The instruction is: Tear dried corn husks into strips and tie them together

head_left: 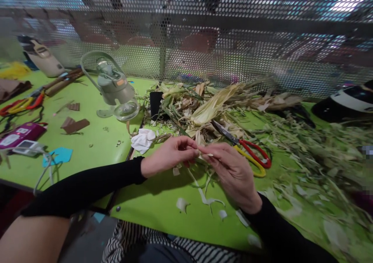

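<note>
My left hand (173, 154) and my right hand (233, 173) meet above the green table, fingertips pinched together on a pale corn husk strip (199, 138). Part of the strip is covered by my fingers. Thin shreds (204, 197) hang or lie below my hands. Just behind them is a heap of dried corn husks (215, 103). Scissors (256, 154) with red and yellow handles lie beside my right hand, blades pointing into the heap. A crumpled white tissue (142, 140) is near my left wrist.
A clear bottle with a green lid (115, 86) stands at the back left. Further left are a purple device (21, 135), a white cable (49, 169) and more scissors (23, 104). Loose husk shreds (309, 154) cover the right side. A perforated metal screen (180, 33) closes the back.
</note>
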Demonstrator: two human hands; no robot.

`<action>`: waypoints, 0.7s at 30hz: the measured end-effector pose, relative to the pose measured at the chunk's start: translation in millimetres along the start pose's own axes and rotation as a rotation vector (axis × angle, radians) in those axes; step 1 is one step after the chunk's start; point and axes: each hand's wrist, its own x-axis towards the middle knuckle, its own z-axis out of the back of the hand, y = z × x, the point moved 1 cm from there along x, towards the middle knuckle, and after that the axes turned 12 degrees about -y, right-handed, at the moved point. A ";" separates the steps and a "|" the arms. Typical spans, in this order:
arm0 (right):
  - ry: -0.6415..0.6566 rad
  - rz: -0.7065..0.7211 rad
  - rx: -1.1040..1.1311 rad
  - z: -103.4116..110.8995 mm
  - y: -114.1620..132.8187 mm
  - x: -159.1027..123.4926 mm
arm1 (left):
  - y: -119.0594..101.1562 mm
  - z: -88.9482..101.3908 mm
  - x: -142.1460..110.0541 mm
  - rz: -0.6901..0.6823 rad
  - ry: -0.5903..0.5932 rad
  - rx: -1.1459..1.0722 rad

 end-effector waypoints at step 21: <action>0.031 0.382 -0.350 -2.5 3.4 -2.3 | 2.7 -2.6 -1.1 -0.140 -0.085 0.250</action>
